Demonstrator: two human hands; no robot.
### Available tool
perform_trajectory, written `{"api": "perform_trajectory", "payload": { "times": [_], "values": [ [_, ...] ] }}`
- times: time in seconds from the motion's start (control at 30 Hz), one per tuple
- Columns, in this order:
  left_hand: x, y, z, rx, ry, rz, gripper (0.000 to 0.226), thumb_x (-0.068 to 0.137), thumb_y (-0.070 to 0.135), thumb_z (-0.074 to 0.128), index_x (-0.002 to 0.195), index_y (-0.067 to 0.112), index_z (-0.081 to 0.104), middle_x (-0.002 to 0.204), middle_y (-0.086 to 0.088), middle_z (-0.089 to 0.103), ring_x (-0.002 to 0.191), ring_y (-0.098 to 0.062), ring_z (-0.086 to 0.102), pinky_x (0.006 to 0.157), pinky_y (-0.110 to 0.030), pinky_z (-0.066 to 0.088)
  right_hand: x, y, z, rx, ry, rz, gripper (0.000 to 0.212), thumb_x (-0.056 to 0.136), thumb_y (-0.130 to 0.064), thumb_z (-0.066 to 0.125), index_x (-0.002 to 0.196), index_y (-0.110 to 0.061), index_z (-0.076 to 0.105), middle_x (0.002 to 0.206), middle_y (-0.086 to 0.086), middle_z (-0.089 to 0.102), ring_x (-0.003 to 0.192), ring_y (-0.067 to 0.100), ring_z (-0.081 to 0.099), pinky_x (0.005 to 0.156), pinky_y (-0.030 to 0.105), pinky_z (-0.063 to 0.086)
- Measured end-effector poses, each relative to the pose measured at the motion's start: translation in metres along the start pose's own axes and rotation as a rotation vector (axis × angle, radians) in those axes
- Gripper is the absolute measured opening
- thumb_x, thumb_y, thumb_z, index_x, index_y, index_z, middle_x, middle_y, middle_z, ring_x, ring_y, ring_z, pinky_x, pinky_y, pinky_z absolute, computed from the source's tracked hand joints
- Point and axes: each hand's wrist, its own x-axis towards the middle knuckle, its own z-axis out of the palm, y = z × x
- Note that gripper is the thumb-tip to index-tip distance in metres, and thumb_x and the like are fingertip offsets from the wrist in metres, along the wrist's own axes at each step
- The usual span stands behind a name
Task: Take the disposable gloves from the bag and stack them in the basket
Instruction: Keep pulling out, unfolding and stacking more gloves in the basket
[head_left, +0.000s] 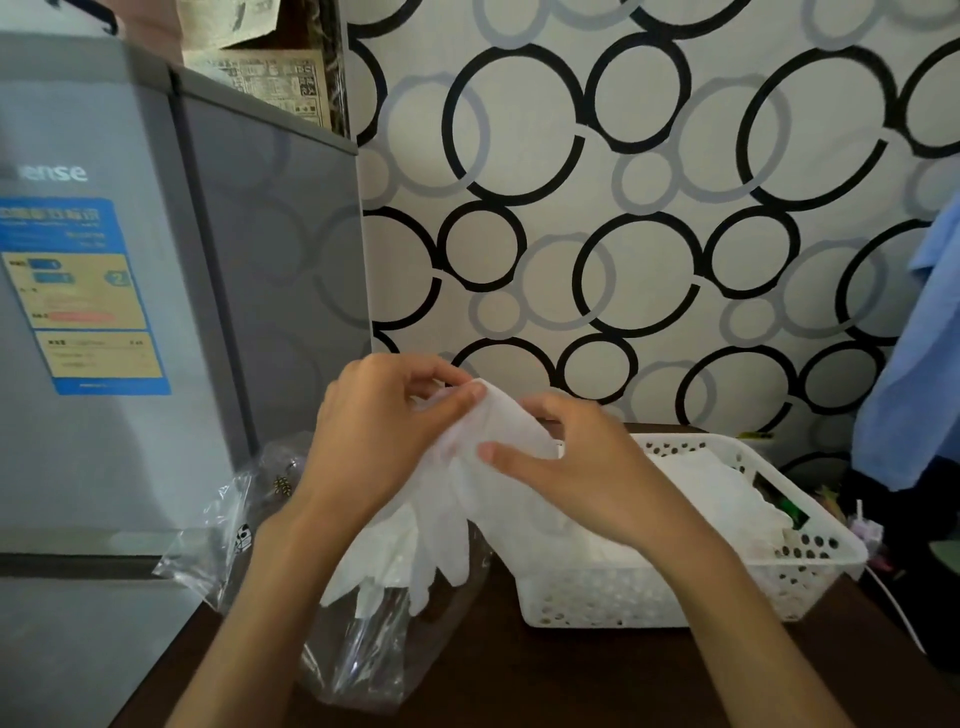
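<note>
Two bare hands at work on one glove. Far left: tall grey refrigerator, not involved. Next along, crinkled clear plastic bag lying open on the dark brown wooden table, more gloves apparently inside. Left hand curled, pinching the cuff of the thin translucent white disposable glove, fingers of the glove dangling over the bag mouth. Right hand pinching the same cuff from the other side, thumb laid across the film. To do well: keep both pinches light, pull the cuff taut to flatten, carry rightwards clear of the bag. Right of centre, white perforated plastic basket holding a pale stack; lay flat on top, edges aligned.
</note>
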Motion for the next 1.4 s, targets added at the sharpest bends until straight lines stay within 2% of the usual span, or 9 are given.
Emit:
{"api": "perform_trajectory", "payload": {
  "times": [0.1, 0.2, 0.33, 0.47, 0.7, 0.9, 1.07, 1.23, 1.4],
  "values": [
    [0.002, -0.004, -0.01, -0.012, -0.066, -0.001, 0.007, 0.079, 0.041, 0.073, 0.08, 0.035, 0.075, 0.072, 0.018, 0.071, 0.073, 0.003, 0.065, 0.075, -0.032, 0.057, 0.005, 0.017, -0.021, 0.044, 0.048, 0.018, 0.022, 0.085, -0.039, 0.065, 0.086, -0.019, 0.074, 0.085, 0.004, 0.073, 0.082, 0.02, 0.068, 0.069, 0.021, 0.049],
    [0.005, -0.013, -0.015, -0.093, -0.204, -0.063, 0.013, 0.08, 0.038, 0.071, 0.081, 0.026, 0.075, 0.075, 0.012, 0.073, 0.073, -0.003, 0.069, 0.077, -0.034, 0.059, 0.002, 0.027, -0.048, 0.222, 0.012, 0.053, 0.016, 0.08, -0.035, 0.07, 0.087, -0.022, 0.076, 0.081, -0.008, 0.075, 0.078, 0.003, 0.069, 0.072, 0.013, 0.051],
    [0.006, -0.022, -0.007, -0.216, -0.312, -0.129, 0.012, 0.09, 0.027, 0.062, 0.092, 0.021, 0.072, 0.088, 0.007, 0.074, 0.083, -0.006, 0.07, 0.083, -0.027, 0.057, 0.004, 0.038, -0.057, 0.367, 0.146, 0.026, 0.014, 0.087, -0.027, 0.065, 0.093, -0.02, 0.075, 0.089, -0.002, 0.075, 0.088, 0.014, 0.07, 0.086, 0.03, 0.055],
    [0.003, -0.02, 0.013, -0.356, -0.252, -0.219, 0.011, 0.09, 0.026, 0.062, 0.088, 0.022, 0.072, 0.079, 0.009, 0.075, 0.073, -0.002, 0.069, 0.066, -0.009, 0.051, 0.01, 0.039, -0.047, 0.513, 0.413, -0.025, 0.014, 0.092, -0.028, 0.059, 0.086, -0.023, 0.071, 0.078, -0.012, 0.072, 0.077, 0.003, 0.064, 0.068, 0.013, 0.049],
    [0.0, -0.003, 0.042, -0.424, 0.005, -0.259, 0.015, 0.097, 0.03, 0.048, 0.095, 0.024, 0.062, 0.092, 0.006, 0.069, 0.088, -0.009, 0.066, 0.081, -0.026, 0.053, 0.011, 0.031, -0.044, 0.342, 0.7, -0.21, 0.019, 0.096, -0.031, 0.051, 0.079, -0.033, 0.061, 0.067, -0.007, 0.059, 0.057, 0.0, 0.047, 0.053, 0.01, 0.039],
    [-0.005, 0.0, 0.058, -0.49, 0.098, -0.388, 0.024, 0.103, 0.028, 0.036, 0.095, 0.012, 0.053, 0.075, -0.001, 0.046, 0.059, -0.009, 0.041, 0.046, -0.008, 0.036, 0.011, 0.03, -0.037, 0.219, 0.698, -0.26, 0.012, 0.093, -0.032, 0.054, 0.088, -0.037, 0.064, 0.071, -0.007, 0.066, 0.066, 0.012, 0.059, 0.052, 0.014, 0.044],
    [-0.001, -0.002, 0.072, -0.218, 0.063, -0.295, 0.024, 0.101, 0.037, 0.034, 0.101, 0.022, 0.052, 0.075, 0.004, 0.059, 0.06, -0.007, 0.056, 0.056, -0.025, 0.048, 0.012, 0.043, -0.044, 0.086, 0.727, -0.212, 0.013, 0.091, -0.039, 0.053, 0.094, -0.034, 0.065, 0.05, 0.001, 0.057, 0.048, 0.019, 0.05, 0.047, 0.031, 0.041],
    [-0.001, 0.022, 0.053, 0.072, 0.201, 0.02, 0.024, 0.095, 0.046, 0.028, 0.1, 0.03, 0.046, 0.058, 0.009, 0.054, 0.047, -0.008, 0.054, 0.048, -0.035, 0.05, 0.005, 0.048, -0.068, 0.146, 0.633, -0.172, 0.012, 0.092, -0.038, 0.054, 0.085, -0.036, 0.062, 0.046, 0.005, 0.054, 0.041, 0.012, 0.038, 0.042, 0.025, 0.034],
    [0.015, 0.035, 0.057, 0.189, -0.013, 0.028, 0.015, 0.095, 0.046, 0.043, 0.096, 0.037, 0.055, 0.069, 0.015, 0.061, 0.048, 0.0, 0.057, 0.047, -0.01, 0.043, 0.008, 0.095, -0.091, 0.17, 0.473, 0.086, 0.018, 0.089, -0.041, 0.058, 0.087, -0.028, 0.069, 0.073, -0.004, 0.067, 0.063, 0.01, 0.057, 0.062, 0.025, 0.048]
  ]
}}
